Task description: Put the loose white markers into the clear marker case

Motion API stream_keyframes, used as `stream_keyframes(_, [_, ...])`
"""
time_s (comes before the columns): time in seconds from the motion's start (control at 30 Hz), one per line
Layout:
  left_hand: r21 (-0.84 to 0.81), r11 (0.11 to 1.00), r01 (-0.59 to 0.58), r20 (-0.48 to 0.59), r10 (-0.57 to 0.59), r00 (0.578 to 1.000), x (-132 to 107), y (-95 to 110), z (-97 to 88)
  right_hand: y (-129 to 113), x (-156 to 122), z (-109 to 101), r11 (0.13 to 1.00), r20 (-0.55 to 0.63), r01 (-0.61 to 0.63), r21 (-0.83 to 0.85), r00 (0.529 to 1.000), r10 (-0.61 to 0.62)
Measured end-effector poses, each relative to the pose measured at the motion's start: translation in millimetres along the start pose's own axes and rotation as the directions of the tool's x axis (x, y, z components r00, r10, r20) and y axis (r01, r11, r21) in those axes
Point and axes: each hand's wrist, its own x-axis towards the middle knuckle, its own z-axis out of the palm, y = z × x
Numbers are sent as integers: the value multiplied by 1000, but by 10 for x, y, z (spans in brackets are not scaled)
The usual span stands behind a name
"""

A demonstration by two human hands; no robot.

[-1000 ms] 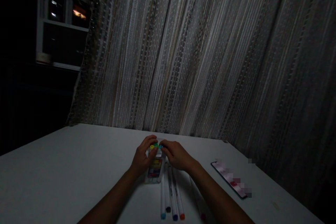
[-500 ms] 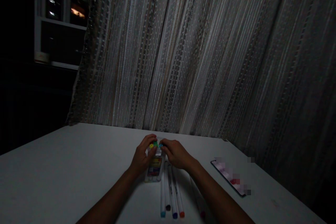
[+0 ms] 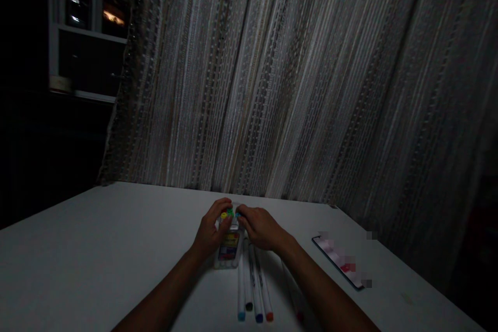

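Note:
A clear plastic marker pack [image 3: 229,246] with a coloured label lies on the white table [image 3: 97,249]. My left hand [image 3: 210,233] is curled round the pack's left side. My right hand [image 3: 260,228] pinches at the pack's far end, where coloured marker caps [image 3: 229,213] show in yellow, green and blue. Whether those fingers grip a single marker or the pack's opening is too dark to tell. Several loose white markers [image 3: 254,290] lie side by side just right of the pack, with blue, dark and orange caps pointing toward me.
A phone [image 3: 337,262] lies flat on the table to the right of my right forearm. A striped curtain [image 3: 291,78] hangs behind the table. A dark shelf unit [image 3: 89,31] stands at the far left. The table's right edge runs close to the phone.
Both hands stay on the marker pack with only tiny finger shifts at its far end. The view has drifted slightly.

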Motion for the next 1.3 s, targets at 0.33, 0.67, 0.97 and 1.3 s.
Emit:
stream_keyframes(0.33, [7,1000,12,16,-12,1000,7,4,0,8,-5,-1,1000,-9,20,14,1000,-20])
stream_keyframes(0.67, [-7,1000,5,-8,-5,1000,-1,-1,4,4,0,-1,1000,1,-4,4,1000,4])
stream_keyframes(0.97, [11,1000,11,0,-11,1000,-2,19,1,15,3,15,999,-1,1,36,1000,-1])
stream_keyframes(1.3, [1,1000,6,-11,-6,1000,5,32,-2,13,-9,13,1000,3,-3,23,1000,3])
